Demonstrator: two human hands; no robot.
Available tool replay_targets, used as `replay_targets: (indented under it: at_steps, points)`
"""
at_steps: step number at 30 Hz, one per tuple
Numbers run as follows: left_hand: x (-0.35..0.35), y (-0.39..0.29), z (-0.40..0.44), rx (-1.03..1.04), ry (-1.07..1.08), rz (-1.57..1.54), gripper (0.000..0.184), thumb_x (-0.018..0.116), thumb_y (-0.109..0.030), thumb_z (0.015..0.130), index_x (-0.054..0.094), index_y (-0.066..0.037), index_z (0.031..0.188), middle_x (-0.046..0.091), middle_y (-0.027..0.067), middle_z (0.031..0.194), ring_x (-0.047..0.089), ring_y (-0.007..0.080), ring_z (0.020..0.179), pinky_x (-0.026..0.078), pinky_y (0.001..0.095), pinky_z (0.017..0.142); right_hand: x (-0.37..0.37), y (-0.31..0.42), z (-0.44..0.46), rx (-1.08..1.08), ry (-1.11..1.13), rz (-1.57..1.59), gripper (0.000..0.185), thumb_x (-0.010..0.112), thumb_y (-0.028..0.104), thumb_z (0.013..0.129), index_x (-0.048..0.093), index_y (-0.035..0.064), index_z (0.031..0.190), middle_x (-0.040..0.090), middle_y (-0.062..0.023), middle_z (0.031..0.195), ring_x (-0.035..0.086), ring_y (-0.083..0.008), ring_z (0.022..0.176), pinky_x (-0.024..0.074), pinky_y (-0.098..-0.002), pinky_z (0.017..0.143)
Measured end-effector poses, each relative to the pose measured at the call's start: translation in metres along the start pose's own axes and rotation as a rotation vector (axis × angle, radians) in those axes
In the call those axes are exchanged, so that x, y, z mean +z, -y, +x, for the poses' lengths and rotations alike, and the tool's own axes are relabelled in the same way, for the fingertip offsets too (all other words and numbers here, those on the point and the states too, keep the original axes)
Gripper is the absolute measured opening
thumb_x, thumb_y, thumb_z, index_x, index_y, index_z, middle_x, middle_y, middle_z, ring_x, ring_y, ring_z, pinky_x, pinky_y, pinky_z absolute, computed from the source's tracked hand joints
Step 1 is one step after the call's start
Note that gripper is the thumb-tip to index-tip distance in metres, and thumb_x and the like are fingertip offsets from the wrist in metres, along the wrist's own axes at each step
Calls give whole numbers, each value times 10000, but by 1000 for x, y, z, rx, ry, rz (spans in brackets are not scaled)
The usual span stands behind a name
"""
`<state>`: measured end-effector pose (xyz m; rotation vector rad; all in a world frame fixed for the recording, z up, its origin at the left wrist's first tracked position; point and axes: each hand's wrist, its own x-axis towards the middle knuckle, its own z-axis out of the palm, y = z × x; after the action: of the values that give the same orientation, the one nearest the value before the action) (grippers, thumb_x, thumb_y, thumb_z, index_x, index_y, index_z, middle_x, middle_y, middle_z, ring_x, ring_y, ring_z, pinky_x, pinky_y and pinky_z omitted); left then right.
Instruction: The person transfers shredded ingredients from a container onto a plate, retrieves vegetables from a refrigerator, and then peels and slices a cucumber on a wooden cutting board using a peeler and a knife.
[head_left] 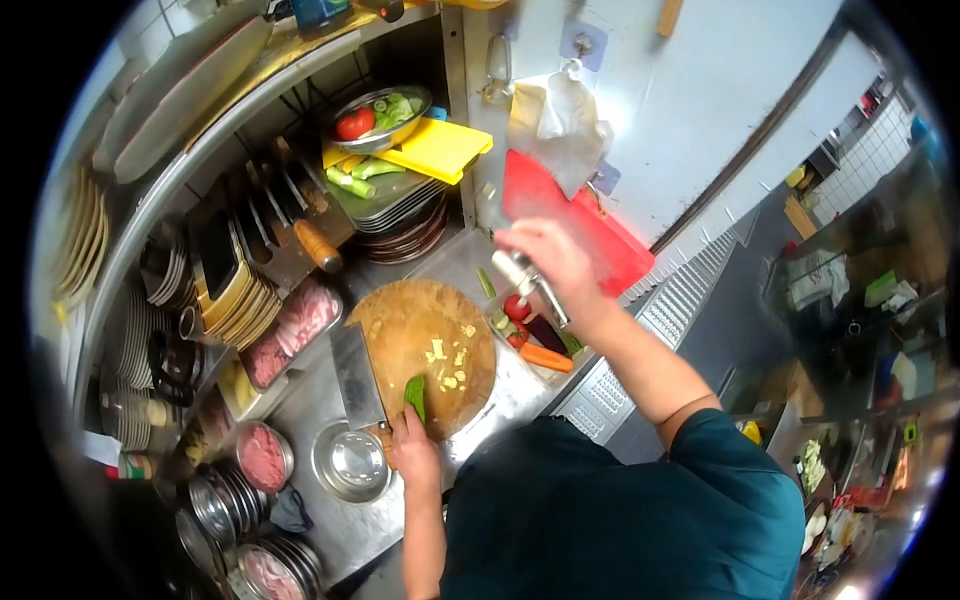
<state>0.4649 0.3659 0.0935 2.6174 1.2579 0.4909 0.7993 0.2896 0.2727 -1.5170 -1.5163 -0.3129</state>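
Note:
My left hand (pixel 412 455) is at the near edge of the round wooden chopping board (pixel 400 320), its fingertips closed on a green vegetable piece (pixel 415 397). Beside this hand lies a cleaver (pixel 357 375), its broad blade along the board's left edge and its handle partly hidden by the hand. Small pale yellow pieces (pixel 452 380) are scattered on the board. Raised to the right of the board, my right hand (pixel 550 262) is closed around a white-and-silver tool (pixel 540 290), whose exact kind is unclear. Below it, a tray holds tomatoes (pixel 516 308) and a carrot (pixel 545 358).
An empty metal bowl (pixel 352 461) stands left of my left hand. Trays of raw meat (pixel 300 325) and stacked plates (pixel 130 345) line the left. A bowl of vegetables (pixel 382 113) sits behind, near a yellow board (pixel 440 150). Red boards (pixel 575 225) lean on the wall.

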Motion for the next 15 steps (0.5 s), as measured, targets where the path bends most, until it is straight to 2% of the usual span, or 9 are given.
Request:
replay_targets:
  at_steps: [1,2,5,7,10,11,14,15]
  points:
    - [-4,-2,-1,54,-52,-22,515,587,97,804,597,48,1317,648,286,1228,667,457,1023,562,489,878,-16,10,18,-66,-42,-110,433,665,-44,841,650,19,1269,612,-174,1202,672,-291,1027,561,-348,896]
    - [-3,0,-3,44,-52,-52,517,587,100,804,597,49,1318,646,285,1236,661,455,1046,556,486,899,-29,16,33,-123,-72,-219,422,655,-69,825,664,13,1239,611,-179,1176,674,-285,988,570,-350,870]
    - [4,5,-9,14,-27,-138,537,586,114,801,588,49,1334,639,282,1268,633,449,1137,530,481,985,-52,13,72,-165,-113,-483,439,631,-82,805,634,-8,1238,597,-195,1181,648,-327,1039,560,-385,898]
    - [6,8,-10,25,-23,-163,543,586,115,801,585,48,1340,639,281,1270,632,449,1139,528,483,988,-66,2,97,-219,-96,-669,451,627,-69,798,607,-26,1246,580,-208,1201,627,-355,1064,551,-410,921]
    - [4,10,-9,49,-54,-208,557,591,107,804,578,38,1357,635,275,1287,625,450,1153,518,480,999,-68,-17,111,-82,-9,-816,535,585,-118,786,561,-53,1317,549,-273,1279,573,-441,1154,519,-446,997]
    - [0,9,-6,48,-66,-225,558,592,104,805,578,37,1359,637,273,1288,623,449,1156,517,477,1000,-70,-18,111,1,112,-887,531,579,-103,793,535,-74,1322,526,-291,1308,559,-446,1177,501,-453,1033]
    - [2,20,-5,-21,-152,-341,547,594,90,827,569,37,1371,647,265,1275,629,457,1113,515,465,991,-65,-56,99,17,234,-951,552,583,-111,780,531,-68,1328,516,-297,1322,556,-450,1177,501,-458,1037]
    - [8,26,-6,-149,-126,-532,499,583,76,873,557,45,1371,661,258,1253,660,427,1050,538,450,955,-62,-58,97,-15,256,-1014,491,611,-83,760,554,-71,1247,537,-272,1249,566,-431,1132,515,-470,987]
